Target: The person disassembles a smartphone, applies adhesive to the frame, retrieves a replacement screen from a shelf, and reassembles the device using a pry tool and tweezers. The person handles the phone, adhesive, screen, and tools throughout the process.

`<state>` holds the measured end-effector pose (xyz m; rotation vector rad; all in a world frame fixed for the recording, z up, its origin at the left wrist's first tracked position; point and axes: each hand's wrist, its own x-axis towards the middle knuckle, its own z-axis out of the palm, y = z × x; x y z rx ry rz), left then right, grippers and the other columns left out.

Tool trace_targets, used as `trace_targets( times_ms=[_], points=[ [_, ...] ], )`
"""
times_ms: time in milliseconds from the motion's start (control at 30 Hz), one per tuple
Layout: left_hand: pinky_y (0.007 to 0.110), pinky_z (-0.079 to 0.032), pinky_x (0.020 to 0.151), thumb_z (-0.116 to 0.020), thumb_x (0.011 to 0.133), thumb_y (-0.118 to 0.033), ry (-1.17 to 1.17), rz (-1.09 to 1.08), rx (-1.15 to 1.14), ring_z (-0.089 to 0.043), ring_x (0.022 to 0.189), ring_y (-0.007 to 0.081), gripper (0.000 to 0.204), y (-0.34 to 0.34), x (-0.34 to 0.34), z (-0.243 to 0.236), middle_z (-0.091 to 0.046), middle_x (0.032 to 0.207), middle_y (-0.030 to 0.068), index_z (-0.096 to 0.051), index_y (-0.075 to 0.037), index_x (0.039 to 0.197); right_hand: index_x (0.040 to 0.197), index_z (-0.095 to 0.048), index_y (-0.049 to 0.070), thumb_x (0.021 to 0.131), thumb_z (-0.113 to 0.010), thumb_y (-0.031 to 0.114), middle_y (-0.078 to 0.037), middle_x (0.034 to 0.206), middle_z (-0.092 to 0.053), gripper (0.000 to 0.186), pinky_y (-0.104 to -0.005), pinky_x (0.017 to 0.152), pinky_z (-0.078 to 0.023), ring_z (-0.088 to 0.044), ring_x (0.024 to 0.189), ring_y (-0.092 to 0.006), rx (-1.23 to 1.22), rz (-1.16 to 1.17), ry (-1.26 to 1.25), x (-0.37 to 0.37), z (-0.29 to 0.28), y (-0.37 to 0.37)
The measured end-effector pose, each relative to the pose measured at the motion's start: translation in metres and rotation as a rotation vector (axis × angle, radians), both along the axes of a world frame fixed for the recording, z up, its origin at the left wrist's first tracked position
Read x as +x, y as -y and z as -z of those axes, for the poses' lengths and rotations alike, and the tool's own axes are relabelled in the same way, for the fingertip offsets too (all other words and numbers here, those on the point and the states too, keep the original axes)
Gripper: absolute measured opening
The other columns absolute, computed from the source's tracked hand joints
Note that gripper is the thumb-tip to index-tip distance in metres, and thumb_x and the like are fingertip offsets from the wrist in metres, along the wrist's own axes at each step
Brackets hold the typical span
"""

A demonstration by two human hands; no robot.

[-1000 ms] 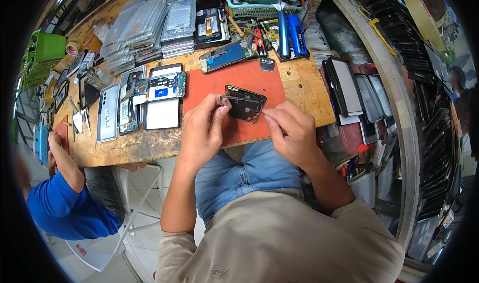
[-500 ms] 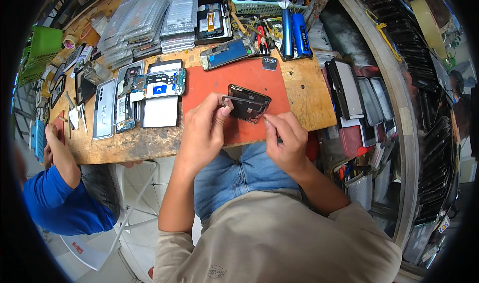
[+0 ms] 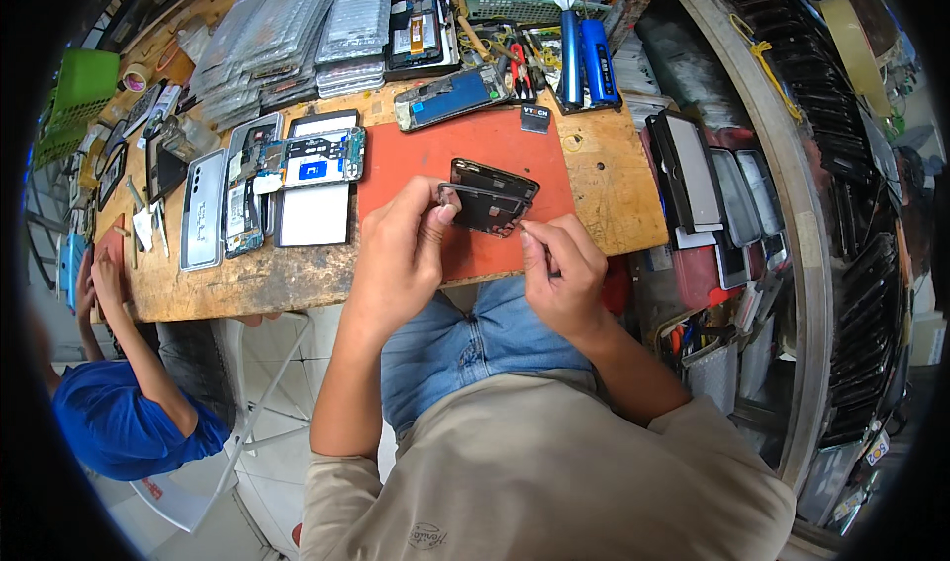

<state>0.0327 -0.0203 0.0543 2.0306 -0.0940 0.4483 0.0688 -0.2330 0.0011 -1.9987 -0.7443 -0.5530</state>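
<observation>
While the left hand (image 3: 401,249) has a dark phone shell (image 3: 485,213) gripped by its left end, the right hand (image 3: 566,269) is right at the near right corner.
Shell's tilted between the two hands, over an orange mat (image 3: 416,155), can't tell if its lower edge touches down. Right hand's thumb and index are pinched nearly together, and honestly I can't tell if there's something tiny between them. Left of the left hand there's an opened-up phone (image 3: 322,157) on the counter (image 3: 277,284), and out past both hands, a phone with a blue panel (image 3: 455,101).
</observation>
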Motion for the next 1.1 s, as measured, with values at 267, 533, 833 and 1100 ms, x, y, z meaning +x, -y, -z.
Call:
trace_targets(
  times_ms=[267,533,833,1100],
  points=[
    [0.035,-0.053,0.073,-0.062,0.109,-0.004,-0.039,0.000,0.002,-0.065,0.075,0.0267,0.008,0.002,-0.001,-0.008,-0.071,0.089,0.0158,-0.064,0.003,0.109,0.103,-0.072,-0.002,0.091,-0.075,-0.006,-0.014,0.086,-0.062,0.013,-0.0410,0.055,-0.048,-0.064,0.063,-0.0308,-0.127,-0.063,0.044,0.006,-0.015,0.003],
    [0.038,-0.053,0.073,-0.062,0.108,-0.002,-0.037,0.011,-0.006,-0.069,0.078,0.0355,0.005,0.000,-0.001,-0.006,-0.072,0.093,0.0195,-0.063,0.002,0.110,0.102,-0.073,0.005,0.093,-0.074,0.005,-0.011,0.088,-0.060,0.009,-0.0450,0.058,-0.054,-0.068,0.069,-0.0342,-0.357,-0.104,-0.012,0.007,-0.015,0.014],
    [0.039,-0.054,0.076,-0.062,0.110,-0.006,-0.081,0.027,0.006,-0.070,0.082,0.0362,0.008,-0.001,-0.006,0.001,-0.073,0.096,0.0195,-0.063,0.002,0.112,0.099,-0.072,0.005,0.086,-0.075,0.002,-0.010,0.087,-0.058,0.013,-0.0441,0.060,-0.054,-0.068,0.073,-0.0325,-0.306,-0.025,0.072,0.003,-0.014,0.006],
    [0.039,-0.054,0.076,-0.061,0.111,-0.010,-0.033,0.001,-0.031,-0.070,0.082,0.0367,0.011,-0.001,-0.001,0.012,-0.072,0.096,0.0185,-0.063,0.001,0.109,0.097,-0.071,0.004,0.084,-0.073,-0.001,-0.010,0.084,-0.055,0.014,-0.0443,0.062,-0.053,-0.066,0.074,-0.0309,-0.406,-0.106,0.072,0.010,-0.024,0.012]
  ],
)
